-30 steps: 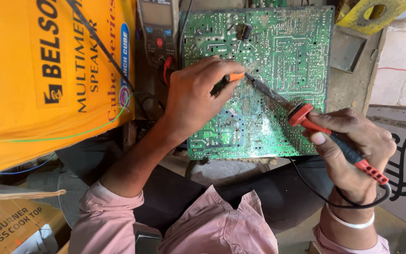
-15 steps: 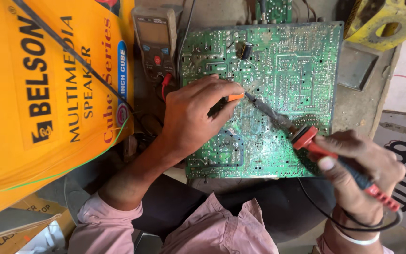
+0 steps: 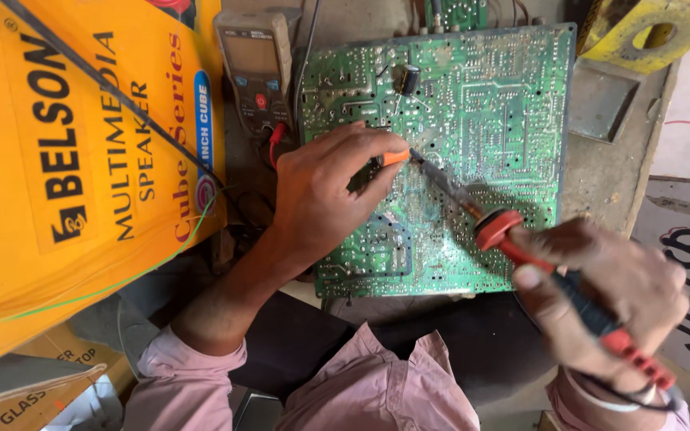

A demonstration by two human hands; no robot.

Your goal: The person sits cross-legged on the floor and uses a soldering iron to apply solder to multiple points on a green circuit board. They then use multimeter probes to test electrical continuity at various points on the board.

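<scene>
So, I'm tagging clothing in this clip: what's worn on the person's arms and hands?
Both hands are bare, no gloves. The left hand and forearm are uncovered, with a pink sleeve pushed up near the elbow. The right hand has a pale band at the wrist, above a pink cuff.

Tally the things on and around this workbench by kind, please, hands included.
Hands: 2, left hand and right hand
Soldering iron: 1
Orange part pinched in left hand: 1
Green circuit board: 1
Multimeter: 1
Yellow carton: 1
Total: 7
</scene>
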